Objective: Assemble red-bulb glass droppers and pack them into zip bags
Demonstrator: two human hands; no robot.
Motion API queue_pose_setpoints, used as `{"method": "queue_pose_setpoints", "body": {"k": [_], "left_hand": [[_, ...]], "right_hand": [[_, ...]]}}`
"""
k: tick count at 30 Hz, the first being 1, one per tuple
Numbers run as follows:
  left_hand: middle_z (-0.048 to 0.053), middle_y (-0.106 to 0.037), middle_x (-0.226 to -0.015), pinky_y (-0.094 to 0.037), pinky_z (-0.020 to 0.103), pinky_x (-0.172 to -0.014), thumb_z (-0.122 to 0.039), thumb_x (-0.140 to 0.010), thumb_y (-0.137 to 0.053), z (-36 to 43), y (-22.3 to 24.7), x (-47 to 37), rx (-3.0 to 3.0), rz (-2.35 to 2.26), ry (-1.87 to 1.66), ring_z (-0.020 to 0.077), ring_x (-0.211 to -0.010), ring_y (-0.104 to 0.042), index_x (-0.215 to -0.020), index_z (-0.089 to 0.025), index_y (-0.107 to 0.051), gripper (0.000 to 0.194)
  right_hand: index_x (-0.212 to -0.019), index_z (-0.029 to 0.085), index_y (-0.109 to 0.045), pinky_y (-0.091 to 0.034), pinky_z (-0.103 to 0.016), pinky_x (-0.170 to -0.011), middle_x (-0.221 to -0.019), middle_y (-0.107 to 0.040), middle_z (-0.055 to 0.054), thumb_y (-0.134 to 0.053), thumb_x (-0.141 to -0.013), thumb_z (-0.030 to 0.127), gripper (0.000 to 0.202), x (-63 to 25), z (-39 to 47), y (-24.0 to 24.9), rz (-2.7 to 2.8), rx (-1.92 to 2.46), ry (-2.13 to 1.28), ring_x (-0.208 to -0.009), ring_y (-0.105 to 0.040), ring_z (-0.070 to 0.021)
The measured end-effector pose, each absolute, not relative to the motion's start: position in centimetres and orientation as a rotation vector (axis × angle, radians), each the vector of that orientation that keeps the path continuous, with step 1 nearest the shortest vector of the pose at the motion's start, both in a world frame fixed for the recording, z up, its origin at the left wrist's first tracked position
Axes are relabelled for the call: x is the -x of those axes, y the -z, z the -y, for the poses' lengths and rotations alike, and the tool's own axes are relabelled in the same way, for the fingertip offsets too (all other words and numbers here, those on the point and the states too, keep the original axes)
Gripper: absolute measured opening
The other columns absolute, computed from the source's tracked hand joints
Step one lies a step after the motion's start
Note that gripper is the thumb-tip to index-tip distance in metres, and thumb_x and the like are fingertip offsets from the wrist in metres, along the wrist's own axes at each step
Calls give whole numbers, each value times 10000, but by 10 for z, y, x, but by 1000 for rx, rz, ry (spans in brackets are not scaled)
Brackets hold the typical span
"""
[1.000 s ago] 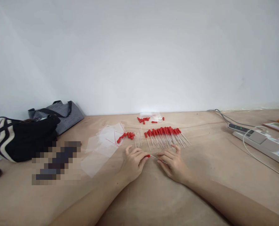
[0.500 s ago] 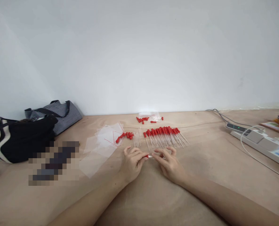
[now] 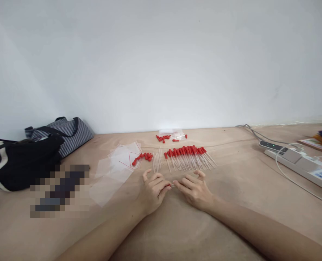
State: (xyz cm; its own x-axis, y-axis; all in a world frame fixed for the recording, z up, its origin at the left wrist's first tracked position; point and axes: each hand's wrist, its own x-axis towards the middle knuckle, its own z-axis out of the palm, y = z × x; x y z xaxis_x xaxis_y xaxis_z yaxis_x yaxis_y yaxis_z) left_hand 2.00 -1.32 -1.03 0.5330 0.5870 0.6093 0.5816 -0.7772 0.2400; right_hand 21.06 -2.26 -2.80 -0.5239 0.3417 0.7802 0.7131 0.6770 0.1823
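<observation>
My left hand (image 3: 154,191) pinches a red rubber dropper bulb (image 3: 169,185), mostly covered by the fingers. From the right, my right hand (image 3: 195,191) grips a clear dropper tube (image 3: 172,185); only a short length shows between the hands. The tube's end meets the bulb, but how far in it sits is hidden. Beyond my right hand lies a row of droppers with red bulbs (image 3: 188,150), their clear stems pointing toward me. Bare clear tubes (image 3: 157,161) lie just past my left hand, beside a few loose red bulbs (image 3: 146,156).
Clear zip bags (image 3: 112,177) spread left of the loose bulbs. More red bulbs (image 3: 163,139) and a plastic bag (image 3: 171,132) lie near the wall. A striped bag (image 3: 76,136) and a black bag (image 3: 33,159) stand left. A power strip (image 3: 299,166) with cables sits right.
Both hands have come slightly lower and closer together, with less tube showing between them. The view has shifted slightly. The row of droppers looks unchanged.
</observation>
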Motion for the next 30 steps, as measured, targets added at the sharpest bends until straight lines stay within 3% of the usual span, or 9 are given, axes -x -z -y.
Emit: {"method": "queue_pose_setpoints", "body": {"k": [12, 22, 26, 30], "left_hand": [[-28, -638, -674, -119, 420, -951, -219, -856, -412, 14, 9, -19, -2832, -1061, -1078, 151, -783, -568, -752, -207, -587, 204], [-36, -654, -657, -77, 431, -984, -273, -855, -444, 7, 9, -16, -2850, -1010, -1106, 150, -789, -574, -765, -225, -604, 190], [-22, -681, -723, -70, 453, -978, -285, -826, -502, 1, 4, -8, -2748, -1122, -1031, 167, -805, -571, -828, -234, -612, 121], [-32, -684, -711, -76, 474, -962, -273, -787, -562, 0, 4, -5, -2700, -1121, -987, 177, -794, -569, -834, -246, -620, 79]], "right_hand": [[-752, 181, -590, -177, -348, -873, -567, -488, 34, -331, -801, 72, 285, -198, 24, 26, 2152, 893, 573, -537, -418, -77], [-791, 218, -595, -160, -378, -859, -681, -617, 24, -382, -855, 199, 223, -200, 19, 18, 2217, 1002, -75, -645, -522, -102], [-860, 231, -603, -142, -387, -872, -719, -637, 17, -462, -839, 306, 161, -207, 14, 18, 2152, 982, 0, -691, -535, -118], [-763, 211, -612, -162, -373, -849, -644, -620, 10, -424, -853, 264, 215, -211, 14, 21, 2139, 961, 177, -650, -503, -115]]}}
